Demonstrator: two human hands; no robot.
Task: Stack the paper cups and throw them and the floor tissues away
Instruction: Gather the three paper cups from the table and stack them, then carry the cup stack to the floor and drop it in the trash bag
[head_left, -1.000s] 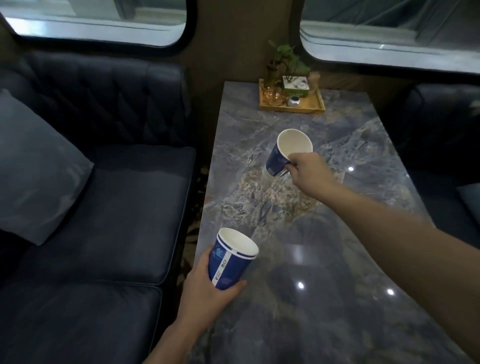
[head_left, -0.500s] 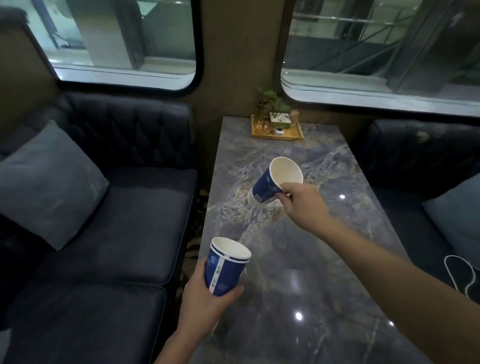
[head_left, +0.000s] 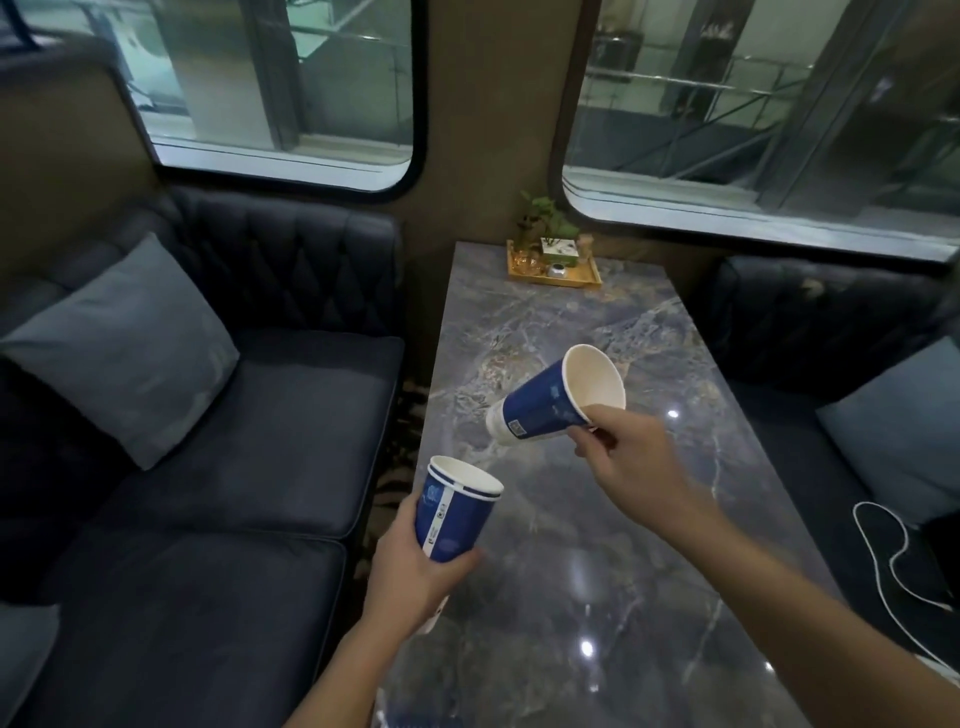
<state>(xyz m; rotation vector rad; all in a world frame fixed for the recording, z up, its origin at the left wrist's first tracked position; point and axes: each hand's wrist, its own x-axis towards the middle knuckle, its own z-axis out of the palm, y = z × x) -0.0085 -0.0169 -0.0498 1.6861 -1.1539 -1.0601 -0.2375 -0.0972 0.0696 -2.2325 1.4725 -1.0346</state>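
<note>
- Paper cups, two groups of them, are both held off the table: a blue stack (head_left: 457, 512) in the left hand (head_left: 415, 566) and a single blue cup (head_left: 558, 402) in the right hand (head_left: 631, 457).
- Left fingers and thumb wrap snugly around the lower half of the stack; it stands nearly upright, its white mouth facing up, with a double rim line showing at the top.
- Right fingertips pinch the single cup at its rim, so the cup hangs tipped on its side, mouth turned towards the right, white base pointing down-left towards the stack.
- A clear gap separates the two; the tipped cup sits higher and farther from the person than the stack.
- Beneath both hands lies a glossy grey marble table (head_left: 597, 597) dotted with lamp reflections.
- At the table's far end, a wooden tray (head_left: 563, 278) carries a small green plant (head_left: 545, 221).
- Dark tufted sofa (head_left: 218, 467) with a grey cushion (head_left: 122, 348) stands to the left.
- On the right seat lies a white cable (head_left: 891, 561).
</note>
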